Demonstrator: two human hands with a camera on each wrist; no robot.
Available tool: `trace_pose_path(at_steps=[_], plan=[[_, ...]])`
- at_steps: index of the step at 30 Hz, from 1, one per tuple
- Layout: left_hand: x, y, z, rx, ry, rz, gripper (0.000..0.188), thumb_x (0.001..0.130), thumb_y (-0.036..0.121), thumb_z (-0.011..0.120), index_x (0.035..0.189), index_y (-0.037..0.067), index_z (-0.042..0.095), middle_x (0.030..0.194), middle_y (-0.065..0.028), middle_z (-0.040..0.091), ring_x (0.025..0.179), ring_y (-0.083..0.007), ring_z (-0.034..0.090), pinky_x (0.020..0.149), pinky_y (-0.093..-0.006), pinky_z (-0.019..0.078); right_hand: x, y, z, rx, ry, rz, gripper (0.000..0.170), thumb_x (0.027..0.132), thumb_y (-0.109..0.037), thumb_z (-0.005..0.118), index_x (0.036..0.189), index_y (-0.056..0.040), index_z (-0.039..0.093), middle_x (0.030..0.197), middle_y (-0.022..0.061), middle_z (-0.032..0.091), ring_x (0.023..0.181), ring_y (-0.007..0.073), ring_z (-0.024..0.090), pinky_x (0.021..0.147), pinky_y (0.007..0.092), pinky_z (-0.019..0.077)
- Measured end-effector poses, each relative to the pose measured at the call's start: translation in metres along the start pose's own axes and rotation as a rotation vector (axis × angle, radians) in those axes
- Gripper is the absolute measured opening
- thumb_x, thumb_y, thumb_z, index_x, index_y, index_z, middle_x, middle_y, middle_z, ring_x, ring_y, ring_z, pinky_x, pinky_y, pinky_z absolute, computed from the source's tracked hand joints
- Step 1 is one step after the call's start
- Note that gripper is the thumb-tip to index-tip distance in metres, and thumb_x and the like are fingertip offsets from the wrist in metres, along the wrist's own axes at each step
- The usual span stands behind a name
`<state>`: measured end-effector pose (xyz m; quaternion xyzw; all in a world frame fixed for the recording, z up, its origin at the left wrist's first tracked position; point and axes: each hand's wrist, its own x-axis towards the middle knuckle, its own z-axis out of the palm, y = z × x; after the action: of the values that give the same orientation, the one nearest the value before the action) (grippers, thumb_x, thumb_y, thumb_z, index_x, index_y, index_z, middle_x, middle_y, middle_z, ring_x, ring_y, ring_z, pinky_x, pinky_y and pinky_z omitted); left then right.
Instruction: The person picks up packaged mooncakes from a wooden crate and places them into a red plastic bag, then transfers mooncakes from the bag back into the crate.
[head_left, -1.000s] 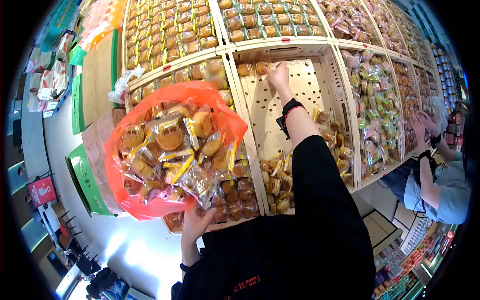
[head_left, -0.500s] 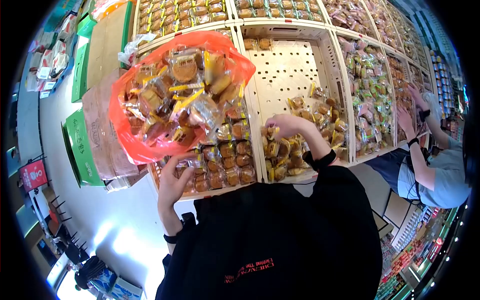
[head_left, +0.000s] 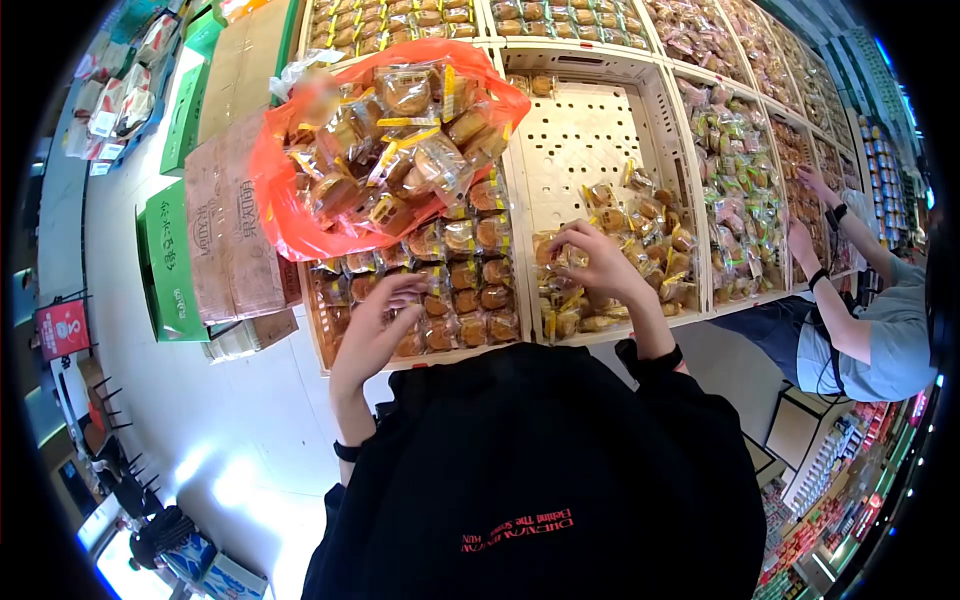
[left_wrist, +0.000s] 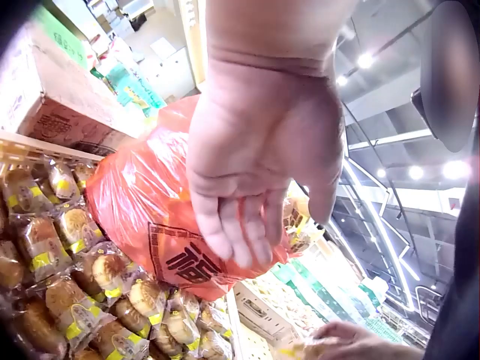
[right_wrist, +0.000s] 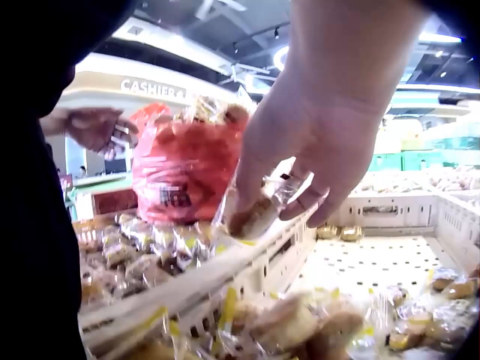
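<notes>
Your hands are apart. In the head view your left hand point(head_left: 375, 330), holding nothing, hovers with loosely bent fingers over neat rows of wrapped cakes in the left crate point(head_left: 450, 355). Your right hand point(head_left: 598, 262) is over the near left part of the neighbouring crate point(head_left: 565, 135), and from above its grip is hard to read. Your right wrist view settles that: your thumb and fingers pinch a wrapped cake point(right_wrist: 251, 216), raised near the divider between the two crates.

From your head you look straight into the red bag point(head_left: 275, 200), filled with wrapped cakes and sitting on the rows in the left crate, beyond your left hand. The wrist views give you its outside instead; your left one shows a black printed character point(left_wrist: 191, 262) on the plastic.

Only the head view takes in the whole right crate: loose cakes heaped at the near end and along the right, two in the far left corner, perforated floor between. It alone also shows you another person point(head_left: 880, 330) at the right, reaching over a further crate. Your right wrist view adds a "CASHIER" sign point(right_wrist: 154, 90) behind the bag.
</notes>
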<state>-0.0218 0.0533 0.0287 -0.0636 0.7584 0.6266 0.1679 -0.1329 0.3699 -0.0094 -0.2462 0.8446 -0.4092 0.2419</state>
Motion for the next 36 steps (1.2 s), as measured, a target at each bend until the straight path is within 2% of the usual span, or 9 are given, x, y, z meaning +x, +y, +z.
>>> trace_pose_path(at_steps=[3,5,9,11,14,17,21,28,36], plan=[[0.008,-0.003,0.014,0.052,-0.158,0.005,0.034,0.092,0.017,0.048,0.122,0.0,0.045,0.107,-0.0109,0.058,0.103,-0.0191,0.054,0.087,-0.0302,0.043,0.005,-0.051,-0.001,0.146,0.02,-0.187,0.027,0.069,-0.006,0.068,0.094,-0.0068,0.058,0.099,0.0069,0.053,0.096,0.0225,0.054,0.082,0.0312,0.0434],[0.013,-0.001,0.026,-0.182,-0.194,-0.049,0.03,0.094,0.02,0.045,0.115,-0.001,0.049,0.097,-0.0093,0.058,0.092,-0.0161,0.054,0.08,-0.0288,0.044,0.008,-0.083,0.003,0.226,-0.04,-0.324,0.029,0.068,-0.004,0.068,0.094,-0.0059,0.057,0.101,0.0074,0.053,0.1,0.0227,0.052,0.087,0.0313,0.0418],[0.008,-0.001,0.027,-0.079,-0.16,0.047,0.026,0.095,0.022,0.043,0.103,-0.001,0.052,0.083,-0.0038,0.053,0.077,-0.011,0.049,0.069,-0.0265,0.0424,0.019,-0.106,0.018,0.184,-0.084,-0.456,0.035,0.067,0.002,0.064,0.1,-0.0064,0.056,0.104,0.008,0.052,0.101,0.0229,0.052,0.088,0.0317,0.042],[0.005,0.001,0.025,-0.307,-0.059,0.03,0.022,0.094,0.021,0.044,0.094,0.0,0.052,0.074,0.0016,0.046,0.068,-0.0069,0.041,0.063,-0.0233,0.0386,0.023,-0.114,0.018,0.146,-0.071,-0.503,0.039,0.066,0.004,0.062,0.103,-0.0067,0.055,0.106,0.0084,0.051,0.101,0.0235,0.052,0.088,0.0316,0.0422],[-0.003,0.0,0.012,-0.287,0.004,0.057,0.018,0.093,0.017,0.047,0.085,0.002,0.051,0.069,0.0046,0.044,0.063,-0.0028,0.038,0.056,-0.0191,0.0351,0.023,-0.117,0.021,0.335,-0.019,-0.379,0.049,0.067,0.008,0.056,0.113,-0.0068,0.052,0.108,0.0078,0.05,0.1,0.0214,0.053,0.087,0.0293,0.0439],[-0.012,0.017,0.014,-0.322,0.065,0.056,0.019,0.092,0.014,0.049,0.076,0.004,0.049,0.066,0.0055,0.041,0.059,-0.0013,0.035,0.051,-0.018,0.03,0.024,-0.112,0.025,0.88,-0.119,-0.176,0.041,0.079,0.006,0.048,0.119,-0.0035,0.047,0.114,0.0059,0.05,0.101,0.0133,0.055,0.08,0.0257,0.0482],[-0.01,0.014,0.018,-0.226,0.117,0.113,0.019,0.091,0.012,0.05,0.074,0.003,0.048,0.066,0.0053,0.042,0.059,-0.0016,0.034,0.051,-0.0191,0.0282,0.029,-0.113,0.027,0.907,-0.136,0.119,0.027,0.09,-0.013,0.052,0.114,0.0003,0.051,0.098,0.0072,0.06,0.099,0.0129,0.056,0.073,0.0266,0.0513],[-0.01,0.015,0.019,-0.059,0.209,0.042,0.02,0.09,0.014,0.053,0.075,0.001,0.049,0.056,0.0033,0.04,0.052,-0.003,0.034,0.046,-0.0228,0.029,0.037,-0.091,0.043,0.81,-0.161,0.173,0.021,0.088,-0.019,0.058,0.093,0.0013,0.058,0.07,0.003,0.06,0.061,0.009,0.058,0.06,0.024,0.0511],[-0.003,0.013,0.021,0.191,0.238,0.085,0.022,0.09,0.011,0.051,0.072,0.0,0.045,0.055,-0.0007,0.046,0.052,-0.0046,0.042,0.048,-0.022,0.0351,0.032,-0.089,0.043,0.635,-0.018,0.041,0.015,0.088,-0.011,0.055,0.081,0.0016,0.053,0.065,0.0018,0.058,0.058,0.0064,0.056,0.052,0.0215,0.0455]])
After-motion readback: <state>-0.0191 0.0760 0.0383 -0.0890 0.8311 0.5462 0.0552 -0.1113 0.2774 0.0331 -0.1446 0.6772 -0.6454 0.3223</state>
